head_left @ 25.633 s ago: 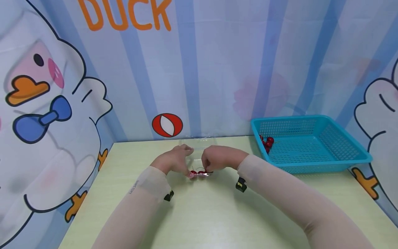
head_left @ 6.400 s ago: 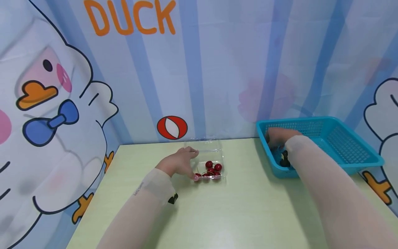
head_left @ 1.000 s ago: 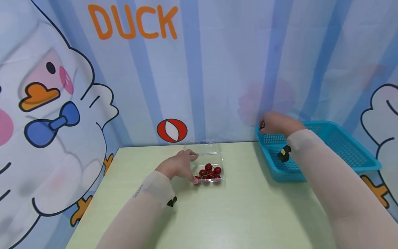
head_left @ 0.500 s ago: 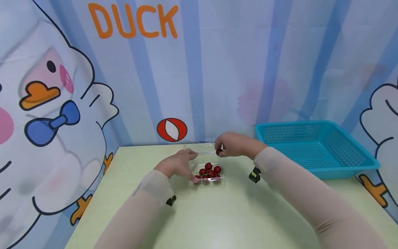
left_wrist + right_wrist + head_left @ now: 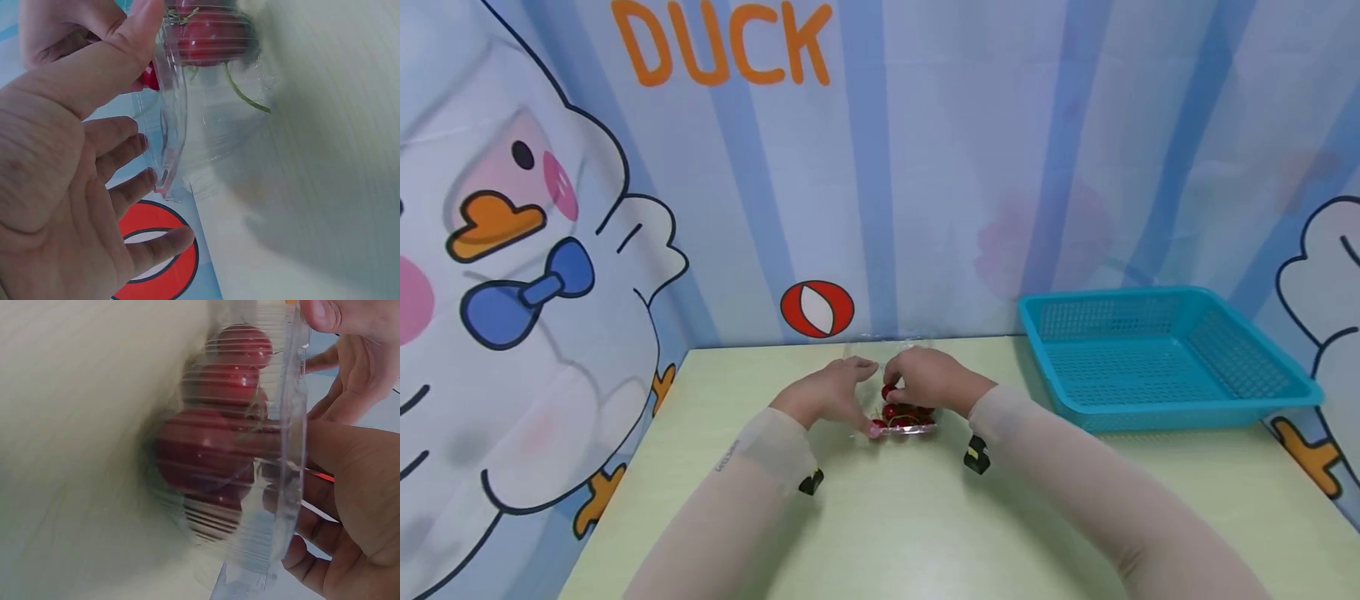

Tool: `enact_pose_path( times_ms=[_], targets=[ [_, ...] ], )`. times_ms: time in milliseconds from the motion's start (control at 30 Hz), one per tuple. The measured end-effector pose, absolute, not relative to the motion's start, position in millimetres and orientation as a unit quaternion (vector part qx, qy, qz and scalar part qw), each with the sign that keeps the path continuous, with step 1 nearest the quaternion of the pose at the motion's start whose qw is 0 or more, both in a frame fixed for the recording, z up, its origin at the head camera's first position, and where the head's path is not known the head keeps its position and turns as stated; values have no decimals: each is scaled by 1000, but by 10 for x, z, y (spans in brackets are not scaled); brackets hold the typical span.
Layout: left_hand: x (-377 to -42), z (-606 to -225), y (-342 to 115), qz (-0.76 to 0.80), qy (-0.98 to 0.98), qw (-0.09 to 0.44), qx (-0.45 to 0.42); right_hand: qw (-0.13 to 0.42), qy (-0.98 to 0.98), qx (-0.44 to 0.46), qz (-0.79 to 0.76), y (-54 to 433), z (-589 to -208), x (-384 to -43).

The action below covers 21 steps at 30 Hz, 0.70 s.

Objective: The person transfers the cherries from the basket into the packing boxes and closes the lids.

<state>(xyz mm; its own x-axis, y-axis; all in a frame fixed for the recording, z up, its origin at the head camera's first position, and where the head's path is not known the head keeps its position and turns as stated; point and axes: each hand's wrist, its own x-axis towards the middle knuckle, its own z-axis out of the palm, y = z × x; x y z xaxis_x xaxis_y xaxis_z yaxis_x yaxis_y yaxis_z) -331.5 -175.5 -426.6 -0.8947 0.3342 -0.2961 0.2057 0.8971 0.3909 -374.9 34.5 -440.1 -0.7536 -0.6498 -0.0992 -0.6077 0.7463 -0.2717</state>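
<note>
A clear plastic box point(image 5: 913, 430) with its lid folded back stands on the table, several red cherries point(image 5: 904, 417) with green stems inside. My left hand point(image 5: 829, 392) holds the box by its left side, thumb at the front corner and fingertips along the rim. Over the box, my right hand point(image 5: 934, 379) pinches a cherry point(image 5: 888, 391) between thumb and fingers. In the right wrist view, cherries point(image 5: 200, 450) show through the ribbed wall, with fingers of the right hand point(image 5: 369, 506) reaching inside. A cherry point(image 5: 215, 37) shows through the wall in the left wrist view.
A blue plastic basket point(image 5: 1180, 408) stands at the back right of the pale table point(image 5: 880, 525); no cherries show in it. Behind the table hangs a printed duck curtain point(image 5: 940, 167). A black wrist camera point(image 5: 977, 455) sits under the right sleeve.
My right hand has left the blue basket with a cherry and travelled left to the box. The left hand has stayed at the box. Earlier, cherries lay in the basket and fewer were in the box.
</note>
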Motion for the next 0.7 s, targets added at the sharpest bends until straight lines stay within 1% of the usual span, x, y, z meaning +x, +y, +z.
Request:
enact_pose_path(
  times_ms=[200, 333, 433, 500, 600, 700],
  targets=[
    [-3316, -4324, -1781, 197, 949, 183, 167, 77, 937, -311, -136, 440, -4440, -3727],
    [-3358, -4350, -1820, 194, 952, 163, 173, 36, 948, -254, -188, 571, -4415, -3729],
    [-3409, -4346, -1858, 201, 958, 134, 153, 8, 952, -188, -243, 679, -4406, -3743],
    [-3445, -4342, -1890, 214, 961, 116, 128, 2, 950, -145, -277, 749, -4412, -3755],
    [-3494, -4335, -1935, 234, 963, 98, 92, 10, 947, -104, -305, 836, -4461, -3795],
    [-3542, -4352, -1966, 244, 963, 94, 64, 24, 946, -87, -311, 900, -4519, -3840]
  ],
)
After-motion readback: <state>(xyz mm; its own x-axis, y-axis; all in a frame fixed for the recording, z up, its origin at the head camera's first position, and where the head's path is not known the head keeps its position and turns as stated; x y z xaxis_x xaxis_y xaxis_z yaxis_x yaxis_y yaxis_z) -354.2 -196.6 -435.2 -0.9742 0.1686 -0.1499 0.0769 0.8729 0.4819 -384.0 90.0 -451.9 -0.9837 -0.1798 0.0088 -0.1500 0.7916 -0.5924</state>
